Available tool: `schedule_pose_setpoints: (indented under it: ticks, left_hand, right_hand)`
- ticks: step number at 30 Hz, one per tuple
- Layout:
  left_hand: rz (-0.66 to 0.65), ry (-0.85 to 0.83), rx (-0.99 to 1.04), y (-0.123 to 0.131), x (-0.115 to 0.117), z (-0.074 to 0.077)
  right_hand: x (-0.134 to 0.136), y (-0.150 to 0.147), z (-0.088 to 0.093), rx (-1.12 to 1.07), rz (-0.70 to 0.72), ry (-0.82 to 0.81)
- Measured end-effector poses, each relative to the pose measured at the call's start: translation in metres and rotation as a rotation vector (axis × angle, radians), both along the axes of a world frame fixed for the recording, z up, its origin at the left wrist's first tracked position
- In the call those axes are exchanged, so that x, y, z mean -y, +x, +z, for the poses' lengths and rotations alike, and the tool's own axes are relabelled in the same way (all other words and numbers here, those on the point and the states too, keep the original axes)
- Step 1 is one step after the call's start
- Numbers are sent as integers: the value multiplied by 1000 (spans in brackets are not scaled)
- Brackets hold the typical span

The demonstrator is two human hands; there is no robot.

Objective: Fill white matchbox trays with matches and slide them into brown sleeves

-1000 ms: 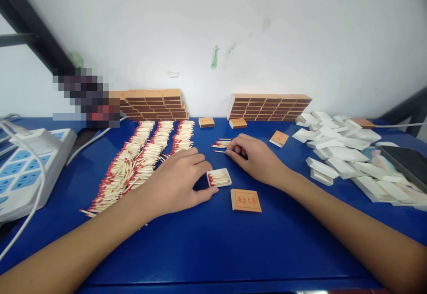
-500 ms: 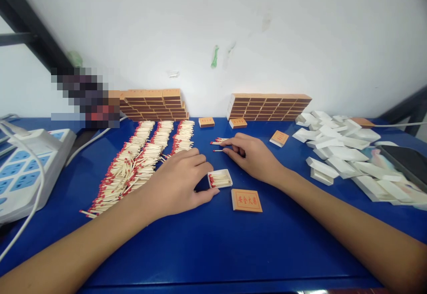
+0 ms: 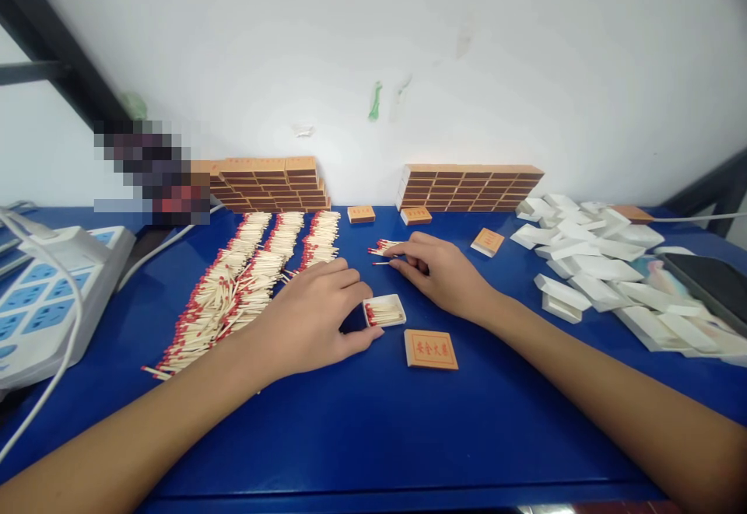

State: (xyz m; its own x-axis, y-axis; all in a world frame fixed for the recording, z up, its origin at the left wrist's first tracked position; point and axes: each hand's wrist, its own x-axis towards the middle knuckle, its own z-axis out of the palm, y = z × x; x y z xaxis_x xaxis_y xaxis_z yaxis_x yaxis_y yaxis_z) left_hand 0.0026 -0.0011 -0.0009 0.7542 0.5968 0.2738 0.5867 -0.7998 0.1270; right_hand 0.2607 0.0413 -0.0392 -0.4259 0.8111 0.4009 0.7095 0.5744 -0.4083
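A small white matchbox tray [image 3: 398,321] with red-tipped matches inside sits between my hands. My left hand [image 3: 318,316] grips its left end, thumb at the near corner and index finger at the far one. Beyond the tray, my right hand [image 3: 435,269] has its thumb and fingertips closed on a match [image 3: 380,263] lying on the table. A few more matches [image 3: 378,247] lie just under those fingertips, partly hidden. An orange matchbox sleeve [image 3: 432,349] with red characters lies in front of the tray.
Rows of loose matches [image 3: 227,281] spread at left. Stacked matchboxes [image 3: 268,185] and another stack [image 3: 470,187] stand against the wall. Single boxes [image 3: 488,242] lie nearby. White empty trays [image 3: 601,269] heap at right beside a phone [image 3: 709,284]. A power strip [image 3: 52,304] sits far left.
Almost nothing differs. Both hands, the tray and the matches keep their places, with only a very slight shift of the whole view.
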Motion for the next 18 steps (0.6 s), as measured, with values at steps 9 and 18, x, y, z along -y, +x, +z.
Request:
schedule_pose_setpoints:
  ticks: [9,18]
  left_hand:
    - [8,-3,4,0,0,0]
    - [80,50,-10,-1,0,0]
  right_hand:
    - [1,0,4,-1,1,-82]
    - [8,4,9,51,7,-123]
